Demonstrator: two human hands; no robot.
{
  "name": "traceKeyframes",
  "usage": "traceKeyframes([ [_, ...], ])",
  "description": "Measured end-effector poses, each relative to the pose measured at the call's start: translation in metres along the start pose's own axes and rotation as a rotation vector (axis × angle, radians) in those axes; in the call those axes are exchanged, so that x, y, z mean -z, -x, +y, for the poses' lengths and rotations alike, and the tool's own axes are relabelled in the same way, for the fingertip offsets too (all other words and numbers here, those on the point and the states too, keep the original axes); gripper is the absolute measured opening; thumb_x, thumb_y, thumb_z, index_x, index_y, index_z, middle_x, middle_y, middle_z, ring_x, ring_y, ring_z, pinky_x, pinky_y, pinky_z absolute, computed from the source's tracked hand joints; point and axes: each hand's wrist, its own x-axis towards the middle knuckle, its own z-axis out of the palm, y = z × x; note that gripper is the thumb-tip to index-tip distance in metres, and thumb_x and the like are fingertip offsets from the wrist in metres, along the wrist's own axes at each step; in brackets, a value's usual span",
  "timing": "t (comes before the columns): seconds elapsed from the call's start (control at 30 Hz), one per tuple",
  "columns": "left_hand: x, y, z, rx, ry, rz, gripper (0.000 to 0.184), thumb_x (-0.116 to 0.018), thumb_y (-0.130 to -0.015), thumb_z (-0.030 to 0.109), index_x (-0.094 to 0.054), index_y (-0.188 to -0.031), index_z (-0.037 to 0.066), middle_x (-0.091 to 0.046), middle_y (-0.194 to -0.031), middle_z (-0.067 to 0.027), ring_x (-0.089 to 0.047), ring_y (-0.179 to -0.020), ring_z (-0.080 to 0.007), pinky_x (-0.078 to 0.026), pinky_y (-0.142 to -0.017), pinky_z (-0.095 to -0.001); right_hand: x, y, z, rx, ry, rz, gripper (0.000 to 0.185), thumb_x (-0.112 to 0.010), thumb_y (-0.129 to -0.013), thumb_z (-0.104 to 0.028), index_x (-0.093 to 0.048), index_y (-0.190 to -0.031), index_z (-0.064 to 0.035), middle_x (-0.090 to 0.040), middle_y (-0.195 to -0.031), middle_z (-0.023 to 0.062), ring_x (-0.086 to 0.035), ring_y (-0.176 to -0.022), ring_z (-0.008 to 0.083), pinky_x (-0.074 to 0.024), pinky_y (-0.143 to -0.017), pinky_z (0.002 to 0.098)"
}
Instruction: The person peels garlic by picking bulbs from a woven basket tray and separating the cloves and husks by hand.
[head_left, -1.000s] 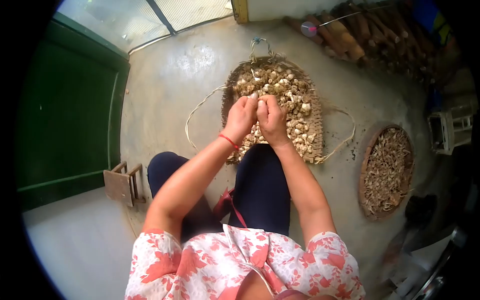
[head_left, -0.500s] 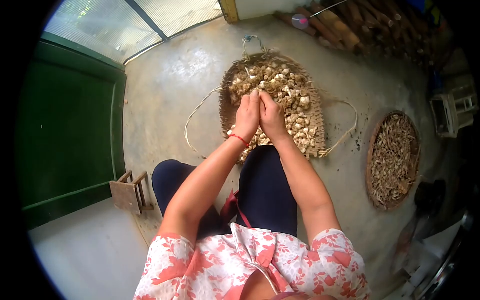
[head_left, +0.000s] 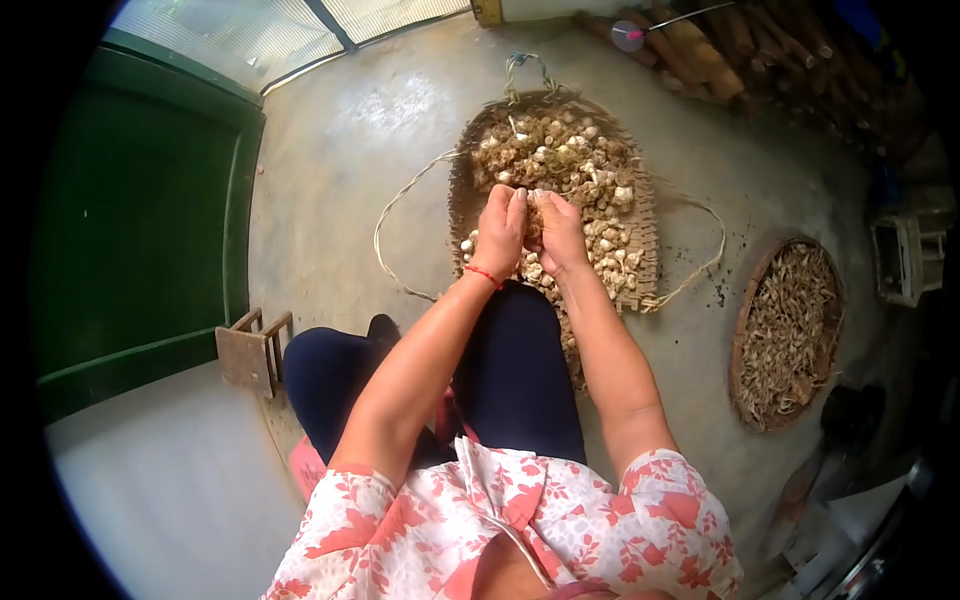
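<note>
Both hands are closed and held close together over a woven basket [head_left: 645, 250] full of garlic bulbs [head_left: 605, 235]. My left hand [head_left: 501, 228], with a red cord at its wrist, pinches at a garlic bulb [head_left: 532, 194] that shows only as a small pale bit between the fingertips. On the other side of it, my right hand [head_left: 561, 232] grips the same bulb with thumb and curled fingers. Most of that bulb is hidden by the fingers. Dry brown roots and stalks lie among the bulbs below.
Rope handles [head_left: 383, 225] loop out from the basket onto the concrete floor. To the right stands a round tray [head_left: 738, 350] of dried pieces. A small wooden stool [head_left: 247, 355] is at the left by a green door [head_left: 140, 230]. Firewood [head_left: 700, 65] lies at the back right.
The hands have moved slightly apart, opening a gap between the palms, while the fingertips stay close together. The whole view has shifted a little.
</note>
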Motion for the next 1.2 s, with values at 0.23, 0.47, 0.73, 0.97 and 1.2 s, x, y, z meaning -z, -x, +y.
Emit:
traceKeyframes([
  [0.23, 0.008, 0.003, 0.037, 0.629, 0.373, -0.121, 0.040, -0.039, -0.096, 0.044, -0.041, -0.070, 0.014, -0.033, -0.050, 0.0041, -0.026, -0.036, -0.0101, -0.020, -0.036, -0.0268, -0.005, 0.010, 0.000, 0.639, 0.751, -0.030, 0.036, -0.060, -0.089, -0.039, -0.054, -0.095, -0.0037, -0.059, -0.076, 0.0048, -0.052, -0.056, 0.0103, -0.0399, -0.049, 0.0256],
  [0.47, -0.006, 0.020, 0.000, 0.750, 0.445, -0.133, 0.039, -0.036, -0.096, 0.046, -0.040, -0.070, 0.017, -0.026, -0.047, 0.0055, -0.021, -0.036, -0.0092, -0.014, -0.037, -0.0257, 0.031, 0.009, 0.031, 0.305, 0.445, -0.040, 0.017, -0.052, -0.095, -0.020, -0.055, -0.094, -0.0038, -0.055, -0.081, 0.0015, -0.046, -0.066, 0.0052, -0.0402, -0.058, 0.0215],
  [0.73, -0.023, 0.008, -0.036, 0.568, -0.029, -0.303, 0.036, -0.044, -0.094, 0.042, -0.044, -0.088, 0.007, -0.047, -0.055, -0.0048, -0.047, -0.042, -0.0191, -0.037, -0.038, -0.0341, 0.056, 0.015, 0.041, -0.191, -0.227, 0.052, 0.013, -0.052, -0.094, -0.017, -0.053, -0.090, -0.0049, -0.053, -0.067, -0.0010, -0.049, -0.063, 0.0062, -0.0363, -0.045, 0.0185],
  [0.97, -0.026, 0.009, -0.033, 0.271, -1.014, -0.284, 0.045, -0.051, -0.089, 0.038, -0.046, -0.106, -0.003, -0.065, -0.087, -0.0241, -0.063, -0.085, -0.0389, -0.048, -0.075, -0.0473, 0.086, -0.021, 0.079, -0.147, 0.601, 0.275, 0.025, -0.041, -0.094, -0.018, -0.049, -0.072, -0.0076, -0.045, -0.062, 0.0013, -0.038, -0.050, 0.0100, -0.0353, -0.044, 0.0264],
  [1.2, 0.011, -0.004, -0.061, 0.453, -0.873, -0.092, 0.046, -0.059, -0.086, 0.035, -0.045, -0.106, -0.004, -0.062, -0.097, -0.0278, -0.059, -0.095, -0.0409, -0.047, -0.080, -0.0466, 0.113, -0.017, 0.064, -0.112, 1.354, 0.119, 0.012, -0.046, -0.091, -0.007, -0.055, -0.086, -0.0001, -0.058, -0.075, 0.0094, -0.057, -0.060, 0.0137, -0.0508, -0.055, 0.0305],
])
